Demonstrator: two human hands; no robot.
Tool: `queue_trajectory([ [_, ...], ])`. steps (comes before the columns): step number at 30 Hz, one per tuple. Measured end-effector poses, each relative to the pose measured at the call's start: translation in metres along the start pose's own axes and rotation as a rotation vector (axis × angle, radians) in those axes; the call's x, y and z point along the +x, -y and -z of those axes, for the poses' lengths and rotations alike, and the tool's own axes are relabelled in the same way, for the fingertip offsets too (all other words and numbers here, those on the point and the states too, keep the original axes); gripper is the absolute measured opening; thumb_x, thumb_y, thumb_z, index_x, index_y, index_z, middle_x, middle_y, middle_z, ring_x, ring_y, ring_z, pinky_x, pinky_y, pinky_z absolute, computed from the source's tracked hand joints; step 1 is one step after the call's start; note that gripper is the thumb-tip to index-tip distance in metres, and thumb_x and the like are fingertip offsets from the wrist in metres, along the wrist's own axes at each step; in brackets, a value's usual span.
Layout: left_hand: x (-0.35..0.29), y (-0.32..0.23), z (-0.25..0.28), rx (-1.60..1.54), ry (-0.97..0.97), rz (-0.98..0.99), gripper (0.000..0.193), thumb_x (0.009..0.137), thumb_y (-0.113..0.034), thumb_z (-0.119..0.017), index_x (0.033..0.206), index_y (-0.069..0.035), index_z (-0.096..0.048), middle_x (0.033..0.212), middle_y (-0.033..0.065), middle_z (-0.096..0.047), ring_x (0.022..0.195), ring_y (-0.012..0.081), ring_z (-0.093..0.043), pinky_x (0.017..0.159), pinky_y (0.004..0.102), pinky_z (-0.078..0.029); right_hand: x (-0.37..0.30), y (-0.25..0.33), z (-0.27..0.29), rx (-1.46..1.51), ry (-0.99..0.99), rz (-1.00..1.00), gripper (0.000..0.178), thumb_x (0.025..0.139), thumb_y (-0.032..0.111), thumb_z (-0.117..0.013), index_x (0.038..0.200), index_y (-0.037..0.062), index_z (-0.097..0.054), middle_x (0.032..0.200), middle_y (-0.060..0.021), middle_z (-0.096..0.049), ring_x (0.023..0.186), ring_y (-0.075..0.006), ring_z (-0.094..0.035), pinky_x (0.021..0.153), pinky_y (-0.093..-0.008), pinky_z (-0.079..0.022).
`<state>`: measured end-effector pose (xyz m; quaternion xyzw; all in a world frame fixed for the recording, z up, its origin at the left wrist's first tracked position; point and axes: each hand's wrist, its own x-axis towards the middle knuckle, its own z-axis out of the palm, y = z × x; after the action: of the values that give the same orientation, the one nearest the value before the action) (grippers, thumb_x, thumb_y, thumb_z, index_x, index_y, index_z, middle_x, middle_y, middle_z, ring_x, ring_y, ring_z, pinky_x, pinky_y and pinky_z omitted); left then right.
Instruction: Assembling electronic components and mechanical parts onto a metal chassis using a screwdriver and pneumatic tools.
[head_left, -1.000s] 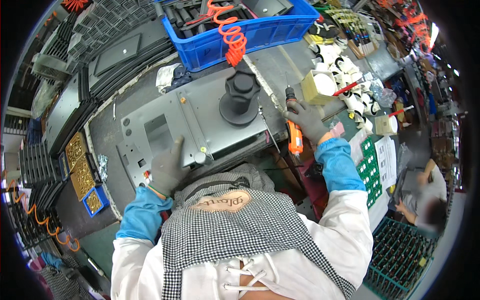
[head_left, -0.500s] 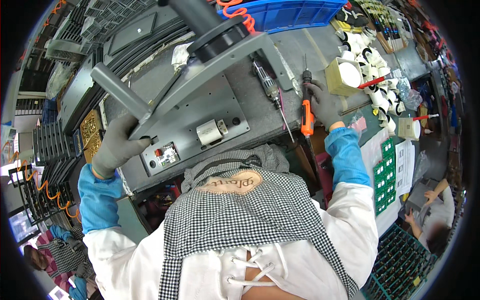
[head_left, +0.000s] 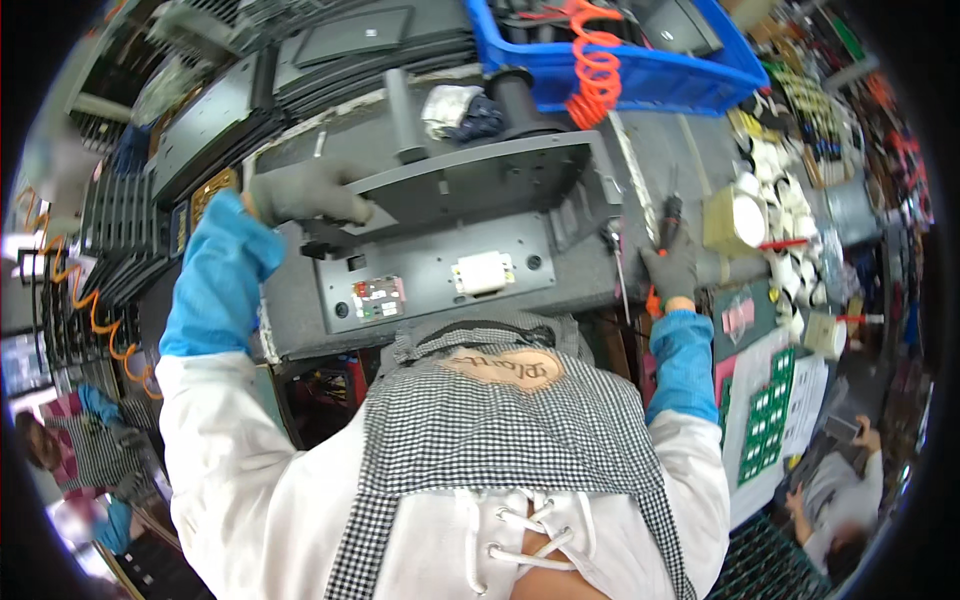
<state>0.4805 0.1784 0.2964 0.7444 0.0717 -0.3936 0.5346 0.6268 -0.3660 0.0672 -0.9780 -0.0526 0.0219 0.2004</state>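
My left hand [head_left: 310, 192], in a grey glove, has its fingers closed over the left edge of a grey metal housing [head_left: 455, 195]. Two tube-like posts rise from the housing's far side. It stands tilted with its hollow side toward me, above a flat grey base plate [head_left: 420, 262]. Fixed on that plate are a small circuit board [head_left: 378, 297] and a white block-like part [head_left: 483, 273]. My right hand [head_left: 672, 268], also gloved, is wrapped round an orange-and-black electric screwdriver [head_left: 671, 222], its bit pointing away from me. A second tool beside the housing is mostly hidden.
Behind the housing stands a blue bin [head_left: 640, 90] with dark parts, a coiled orange hose [head_left: 596, 70] hanging over it. White round parts [head_left: 775, 190] and a cream box [head_left: 735, 220] lie at right, green circuit boards [head_left: 768, 415] nearer. Co-workers sit at lower left and lower right.
The housing has swung away from me and down, turning its hollow side toward me. My left hand moved farther off with it. My right hand now closes round the screwdriver.
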Motion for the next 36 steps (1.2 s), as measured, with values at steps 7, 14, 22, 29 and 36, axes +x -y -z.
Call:
queue_trajectory([
  [7,-0.001,0.002,-0.025,0.622,-0.298,-0.166,0.037,0.083,-0.023,-0.064,0.115,-0.006,-0.070,0.091,0.0180,-0.072,0.084,0.0317,-0.069,0.079,0.0435,-0.052,-0.035,-0.024,0.036,0.848,0.165,-0.235,0.071,0.084,0.021,-0.073,0.147,0.0014,-0.047,0.144,-0.0155,-0.056,0.124,-0.0304,-0.059,0.100,-0.0435,-0.050],
  [14,-0.014,0.010,-0.044,0.778,-0.422,-0.258,0.032,0.081,-0.016,-0.062,0.111,-0.009,-0.073,0.105,0.0160,-0.073,0.103,0.0363,-0.068,0.091,0.0467,-0.052,-0.086,0.056,0.135,1.558,0.087,-0.012,0.065,0.099,0.050,-0.057,0.144,0.0040,-0.048,0.126,-0.0066,-0.062,0.091,-0.0164,-0.059,0.080,-0.0303,-0.051],
  [22,-0.008,0.026,-0.060,0.935,-0.507,-0.385,0.023,0.083,-0.020,-0.065,0.097,-0.005,-0.075,0.091,0.0142,-0.075,0.089,0.0360,-0.072,0.079,0.0459,-0.057,-0.105,0.165,0.133,1.655,0.174,0.199,0.078,0.100,0.058,-0.050,0.151,0.0004,-0.037,0.121,-0.0184,-0.066,0.114,-0.0260,-0.065,0.095,-0.0399,-0.056],
  [29,-0.046,0.044,-0.059,0.645,-0.436,-0.464,0.037,0.088,-0.035,-0.068,0.100,-0.001,-0.071,0.093,0.0180,-0.072,0.093,0.0369,-0.070,0.082,0.0469,-0.055,-0.075,0.341,0.100,1.150,0.295,0.261,0.067,0.085,0.036,-0.061,0.136,-0.0058,-0.050,0.100,-0.0107,-0.067,0.086,-0.0162,-0.062,0.081,-0.0279,-0.049],
  [36,-0.101,0.187,0.057,-0.529,-1.102,-0.337,0.036,0.090,-0.013,-0.069,0.124,-0.001,-0.067,0.106,0.0120,-0.070,0.089,0.0199,-0.070,0.077,0.0313,-0.057,-0.047,0.325,0.101,1.419,0.451,0.060,0.055,0.089,0.036,-0.064,0.129,0.0010,-0.056,0.097,-0.0042,-0.066,0.078,-0.0105,-0.061,0.065,-0.0255,-0.051],
])
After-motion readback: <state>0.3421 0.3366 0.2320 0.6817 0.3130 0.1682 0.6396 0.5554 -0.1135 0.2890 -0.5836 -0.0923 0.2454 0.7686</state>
